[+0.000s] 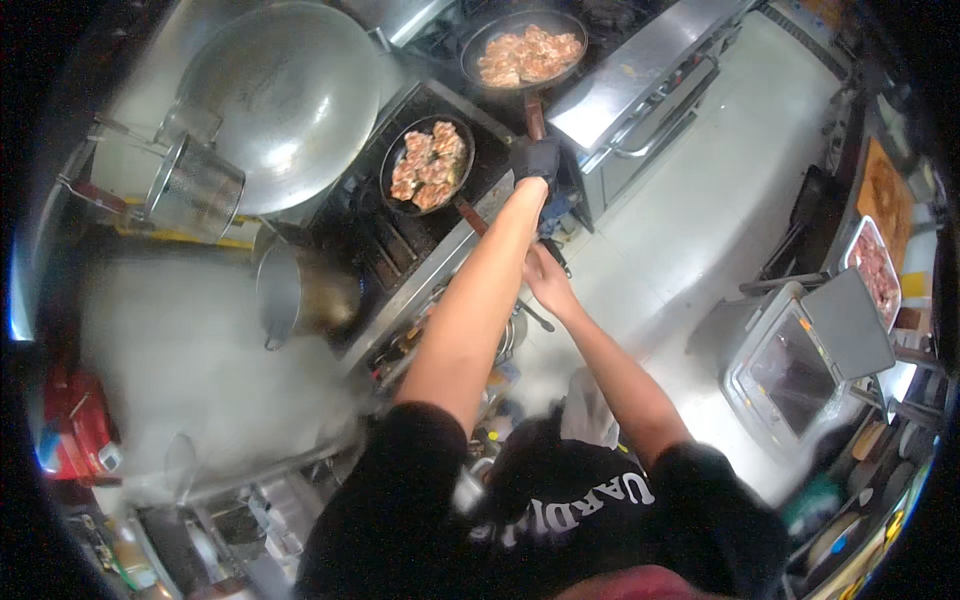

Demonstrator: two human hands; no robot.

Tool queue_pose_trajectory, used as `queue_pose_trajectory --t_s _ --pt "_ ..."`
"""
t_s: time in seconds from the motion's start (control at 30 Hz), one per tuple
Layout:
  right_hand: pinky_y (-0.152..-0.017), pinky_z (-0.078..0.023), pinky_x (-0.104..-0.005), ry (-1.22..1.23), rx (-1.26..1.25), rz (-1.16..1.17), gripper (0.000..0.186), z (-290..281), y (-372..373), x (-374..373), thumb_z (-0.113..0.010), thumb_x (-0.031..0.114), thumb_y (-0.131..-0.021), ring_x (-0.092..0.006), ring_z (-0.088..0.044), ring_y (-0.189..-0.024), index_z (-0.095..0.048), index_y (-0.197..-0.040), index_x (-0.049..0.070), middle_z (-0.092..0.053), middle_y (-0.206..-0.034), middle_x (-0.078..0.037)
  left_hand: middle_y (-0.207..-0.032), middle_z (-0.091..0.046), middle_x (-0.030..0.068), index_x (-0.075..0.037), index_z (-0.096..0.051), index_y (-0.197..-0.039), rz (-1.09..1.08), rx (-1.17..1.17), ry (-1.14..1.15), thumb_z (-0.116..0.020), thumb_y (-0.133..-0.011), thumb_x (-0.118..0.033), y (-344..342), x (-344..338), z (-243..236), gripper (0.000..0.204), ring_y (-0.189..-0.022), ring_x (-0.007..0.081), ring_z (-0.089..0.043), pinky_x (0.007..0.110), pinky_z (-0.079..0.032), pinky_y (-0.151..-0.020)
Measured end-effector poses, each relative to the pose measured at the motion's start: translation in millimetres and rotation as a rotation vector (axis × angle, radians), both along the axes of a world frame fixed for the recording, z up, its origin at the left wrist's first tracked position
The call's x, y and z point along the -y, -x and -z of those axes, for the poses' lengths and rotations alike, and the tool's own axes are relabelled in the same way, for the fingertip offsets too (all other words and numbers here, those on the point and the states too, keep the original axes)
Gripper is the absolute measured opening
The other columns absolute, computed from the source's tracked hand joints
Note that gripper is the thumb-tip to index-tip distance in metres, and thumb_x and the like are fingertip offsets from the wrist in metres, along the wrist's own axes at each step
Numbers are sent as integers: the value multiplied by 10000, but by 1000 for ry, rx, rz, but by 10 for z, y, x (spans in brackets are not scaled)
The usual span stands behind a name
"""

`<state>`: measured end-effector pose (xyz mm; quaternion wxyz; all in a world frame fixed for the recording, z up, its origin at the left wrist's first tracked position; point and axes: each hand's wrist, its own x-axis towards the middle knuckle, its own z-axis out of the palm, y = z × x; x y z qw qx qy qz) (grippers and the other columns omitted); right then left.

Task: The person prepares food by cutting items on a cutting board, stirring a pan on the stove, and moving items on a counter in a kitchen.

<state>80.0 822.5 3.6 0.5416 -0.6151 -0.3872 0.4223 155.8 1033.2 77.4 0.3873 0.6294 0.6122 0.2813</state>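
My left arm reaches far forward, and my left hand (535,165), wrapped in a dark glove or cloth, is closed on the brown handle of the far frying pan (528,52). Browned pieces of meat (520,58) fill that pan. Partly behind my left forearm is my right hand (545,277), close to the left wrist; its fingers are mostly hidden, and I cannot see whether it holds anything. A second frying pan (388,190) with browned meat pieces (432,165) sits nearer on the stove, its brown handle running toward my left forearm.
A large wok (285,105) and a mesh strainer basket (195,190) are at the left, above a metal pot (300,295). The steel stove front (625,90) lies ahead right. A grey bin with its lid raised (785,375) and a tray of raw meat (872,270) are at the right.
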Motion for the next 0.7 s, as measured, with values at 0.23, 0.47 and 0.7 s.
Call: queue_pose_trajectory --t_s 0.23,0.47,0.7 --pt "-673 -509 -281 503 -225 341 409 1405 -601 3738 -624 293 -984 -155 -626 -817 -570 -1336 91 -675 -1018 -76 -904 -732 232 0 -687 -1083 176 372 140 -640 -869 -501 -474 -534 6 547 -858 430 -712 483 -558 -750" --pt "-428 -403 -282 637 -877 1205 424 1466 659 7835 -574 434 -1022 -136 -507 -542 -532 -778 90 -514 -686 -18 -1180 -614 242 49 -485 -1345 -274 308 -452 -798 -779 -389 339 1364 198 781 -1146 408 -564 498 -453 -1006" --pt "-453 -445 -289 899 -630 831 378 819 1886 8058 -576 402 -1026 -145 -547 -571 -562 -848 69 -555 -715 -31 -1222 -615 225 46 -443 -1392 -276 185 -108 -751 -831 -279 1044 1045 549 719 -1113 352 -603 447 -492 -959"
